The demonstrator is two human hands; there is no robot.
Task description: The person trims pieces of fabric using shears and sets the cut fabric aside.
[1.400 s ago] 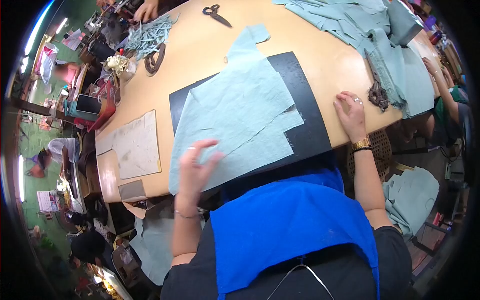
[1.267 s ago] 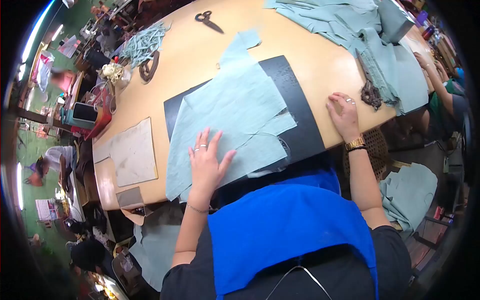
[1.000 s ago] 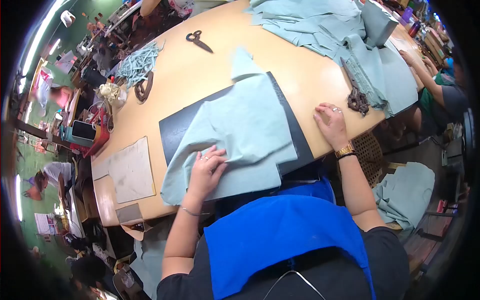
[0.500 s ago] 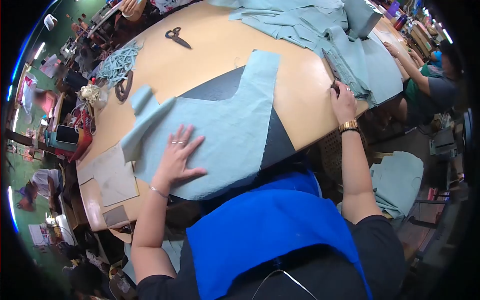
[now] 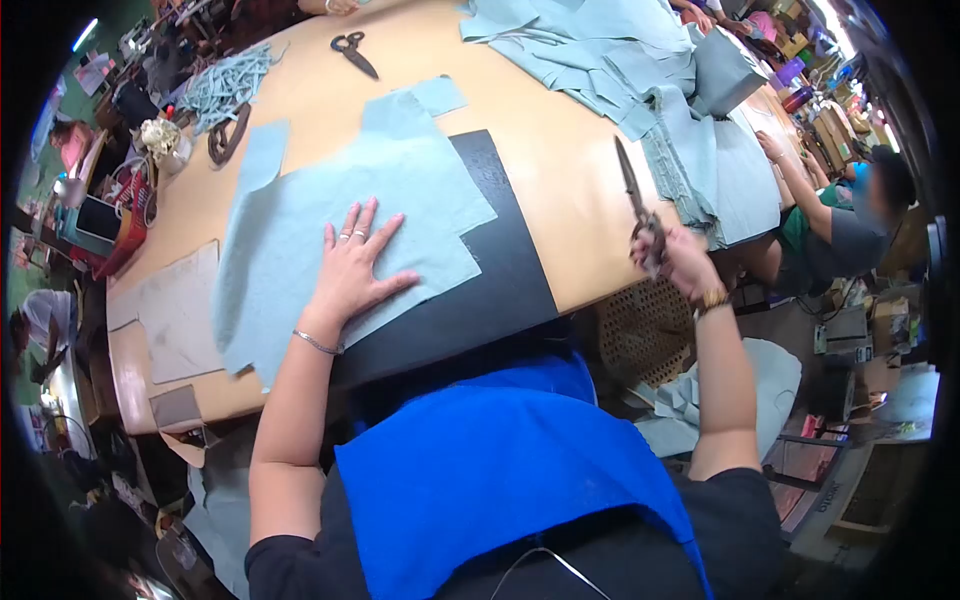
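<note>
My left hand [image 5: 362, 262] lies flat with fingers spread on a light blue-green fabric piece [image 5: 300, 225]. Part of that fabric rests over a dark board [image 5: 470, 300] at the table's near edge, and its left side is folded up. In my right hand [image 5: 680, 262] is a pair of scissors [image 5: 630, 180], held by the handles above the right edge of the table, blades pointing away from me. The fingers wrap the handles, and the blades look closed. The scissors are apart from the fabric.
On the table [image 5: 520, 90] lie a second pair of scissors [image 5: 355, 55], a heap of fabric strips [image 5: 225, 90], a brown-handled tool [image 5: 228, 137], grey pattern pieces [image 5: 180, 310] and stacked blue-green fabric [image 5: 570, 60]. A co-worker [image 5: 835, 215] sits at the right. A woven chair [image 5: 640, 330] stands below the edge.
The fabric under my left hand has turned and shifted left, baring more of the dark board. My right hand has lifted the scissors away from the fabric stack at the right.
</note>
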